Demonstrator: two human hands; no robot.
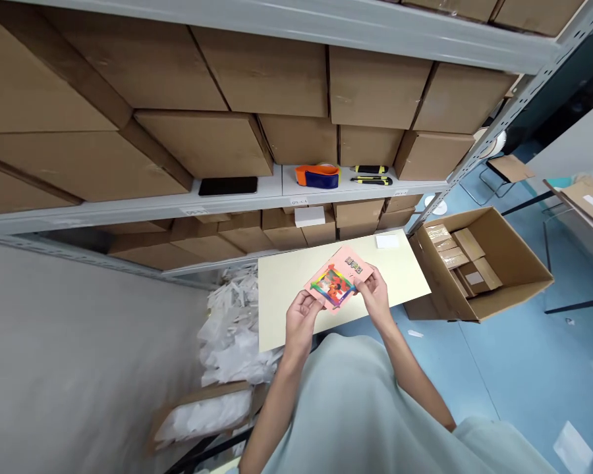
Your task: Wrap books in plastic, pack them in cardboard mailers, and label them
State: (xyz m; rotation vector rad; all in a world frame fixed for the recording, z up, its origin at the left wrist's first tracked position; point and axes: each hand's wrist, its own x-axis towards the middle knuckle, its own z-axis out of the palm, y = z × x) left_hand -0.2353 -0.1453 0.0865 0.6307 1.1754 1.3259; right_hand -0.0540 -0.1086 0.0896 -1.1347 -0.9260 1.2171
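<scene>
Two-handed hold of a pink card (340, 280) over a pale table (284, 280). The left hand (301, 316) pinches the card near its lower left corner, thumb on the printed face; the right hand (373, 293) grips the right-hand edge, thumb likewise in front. The hands are apart, joined only by the card, which lies tilted between them with its picture facing the wearer. Whether it is a single sheet or a thin packet cannot be told. The step in hand appears to be handling or looking over the card. Any next move calls for a light, even pinch, since the card probably bends easily, and for one hand to keep hold if the other lets go. A white slip (387, 241) lies at the table's far edge; beside the table, to the right, stands a large carton (516, 257) partly filled with smaller boxes (469, 245).
</scene>
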